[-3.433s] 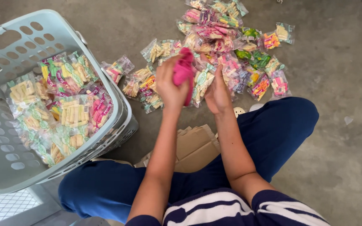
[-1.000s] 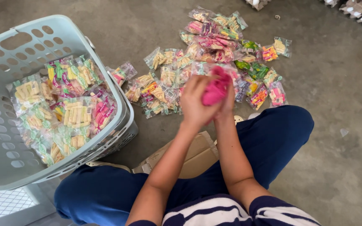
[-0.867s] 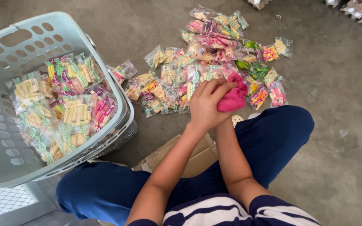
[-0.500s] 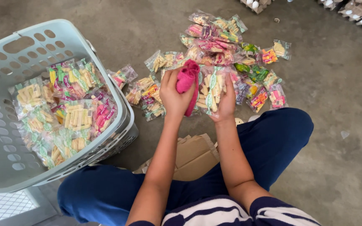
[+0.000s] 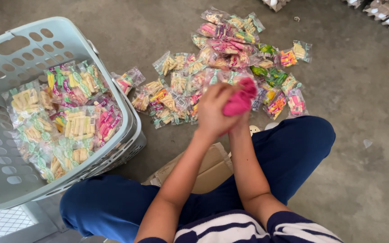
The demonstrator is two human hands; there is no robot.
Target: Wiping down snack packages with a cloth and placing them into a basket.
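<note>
My left hand point(image 5: 213, 110) is closed around a pink soft bundle point(image 5: 241, 101), held above my knees. My right hand point(image 5: 243, 122) sits under and behind it, mostly hidden by the left hand, and presses against the same bundle. Just beyond the hands, a pile of clear snack packets point(image 5: 230, 49) with yellow, pink and green contents lies spread on the concrete floor. To my left, a pale grey laundry basket point(image 5: 68, 33) stands tilted, with several of the same packets point(image 5: 77, 121) inside.
A flattened brown cardboard piece point(image 5: 208, 171) lies between my legs, which are in blue trousers. Egg trays point(image 5: 383, 6) show at the top right edge. A white mesh surface point(image 5: 1, 225) sits under the basket at bottom left.
Half a second ago the hands were apart, the left one lifting the pink bundle. Now they have come together on it, slightly to the right.
</note>
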